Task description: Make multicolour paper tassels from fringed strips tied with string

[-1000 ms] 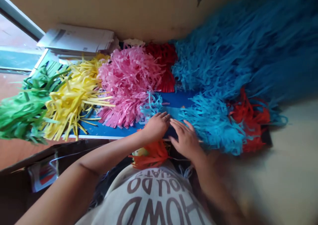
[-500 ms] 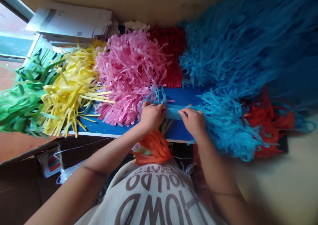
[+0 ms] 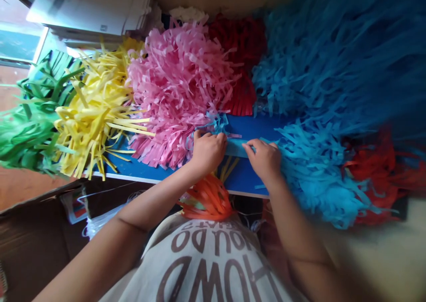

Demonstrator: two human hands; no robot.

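1. Hand state. Your left hand and right hand lie close together on the blue board. Both have their fingers curled in narrow. Each grips one end of the light blue strip.

2. Position of the strip. The strip sits directly between your hands and touches both, so neither hand is nearer. Its long axis runs from hand to hand, crosswise to your forearms. A few loose light blue fringe ends show just beyond your left fingertips.

3. Surroundings.
- The light blue fringe pile touches the outer side of your right hand.
- The pink fringe pile lies just beyond and outside your left hand.
- The yellow fringe pile and the green fringe pile lie farther out on that side.
- The orange fringe bundle sits between your wrists, on your side of the board edge.

4. Containers. A cardboard box stands under your left forearm. A clear plastic bag shows at its rim. The rest of its contents are in shadow and cannot be told.
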